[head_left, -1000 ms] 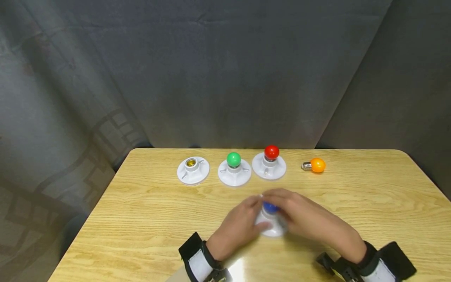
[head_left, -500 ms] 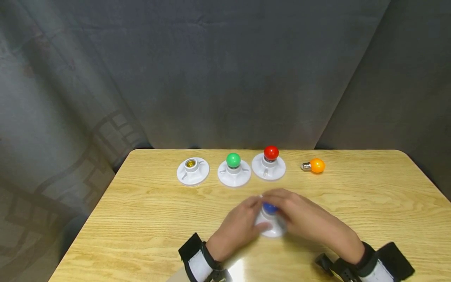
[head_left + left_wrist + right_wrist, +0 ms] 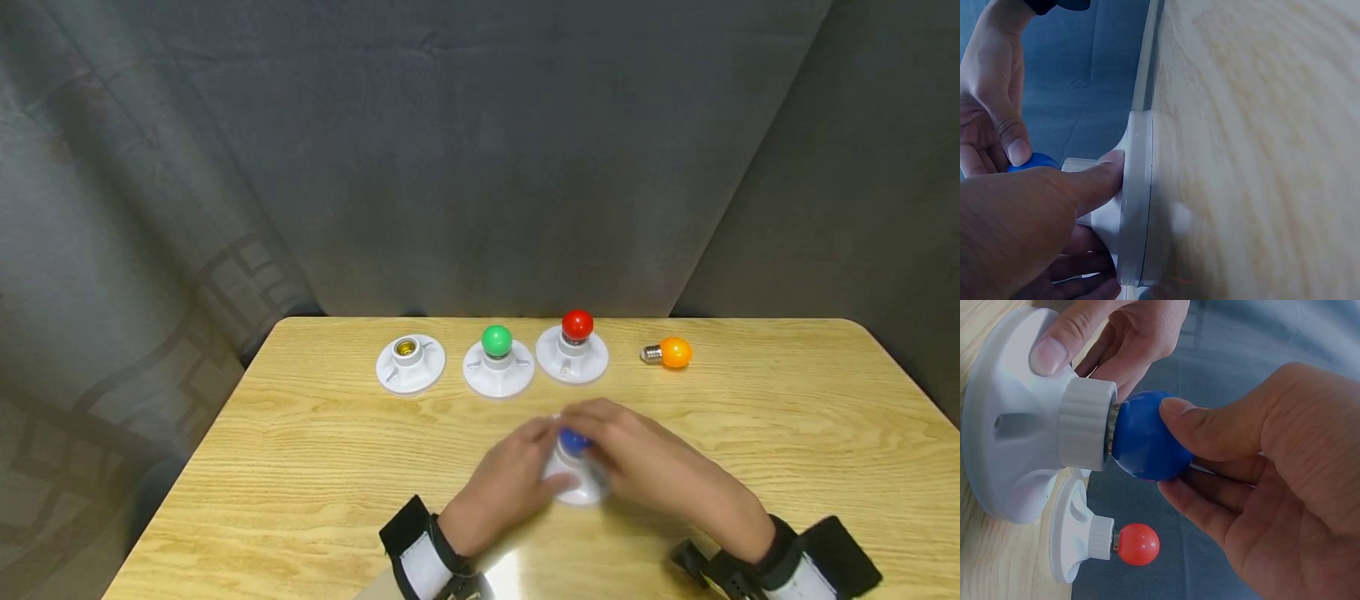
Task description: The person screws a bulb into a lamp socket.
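A blue light bulb [image 3: 1147, 437] sits in the collar of a white lamp socket [image 3: 1016, 425], a sliver of its metal base showing at the collar. My right hand [image 3: 637, 450] pinches the bulb between thumb and fingers, as the right wrist view shows closely. My left hand [image 3: 513, 475] grips the socket's round base, its thumb [image 3: 1100, 178] lying on the sloped top and its fingers at the other side. The socket stands on the table, its base flat on the wood in the left wrist view. In the head view the hands partly cover bulb and socket.
Along the table's [image 3: 300, 467] back stand a bare white socket [image 3: 411, 375], a socket with a green bulb [image 3: 497, 341] and one with a red bulb [image 3: 577, 325]. An orange bulb [image 3: 677, 352] lies on its side to their right. A grey curtain [image 3: 480, 167] hangs behind.
My right hand has shifted very slightly at the blue bulb. My left hand stays on the socket, and the other things have not moved.
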A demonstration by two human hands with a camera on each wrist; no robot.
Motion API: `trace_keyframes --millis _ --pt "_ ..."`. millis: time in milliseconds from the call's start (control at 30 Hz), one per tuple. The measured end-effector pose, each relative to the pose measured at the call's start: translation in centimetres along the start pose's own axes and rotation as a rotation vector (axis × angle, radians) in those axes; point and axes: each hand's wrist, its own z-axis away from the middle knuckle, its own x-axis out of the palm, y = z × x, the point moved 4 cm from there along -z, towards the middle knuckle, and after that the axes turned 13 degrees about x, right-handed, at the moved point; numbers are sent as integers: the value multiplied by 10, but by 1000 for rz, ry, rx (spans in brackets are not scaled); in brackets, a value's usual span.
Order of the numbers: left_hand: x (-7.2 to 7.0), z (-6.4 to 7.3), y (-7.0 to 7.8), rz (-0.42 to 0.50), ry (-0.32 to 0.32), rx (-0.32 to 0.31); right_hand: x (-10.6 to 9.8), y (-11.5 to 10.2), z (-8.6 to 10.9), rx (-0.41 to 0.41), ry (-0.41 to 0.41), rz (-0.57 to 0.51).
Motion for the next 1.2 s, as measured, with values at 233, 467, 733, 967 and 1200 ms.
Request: trace_keyframes --millis 233,467,733,967,1200 --pt "-2 0 2 -14 2 0 0 0 1 10 18 33" --pt "-2 0 2 -28 1 5 2 -1 1 24 37 44" --pt "-1 1 1 -11 -5 7 2 -3 0 49 42 31" --pt "-2 1 1 4 9 6 2 -4 0 54 47 33" --pt "-2 1 2 10 23 4 1 -4 0 75 45 34"
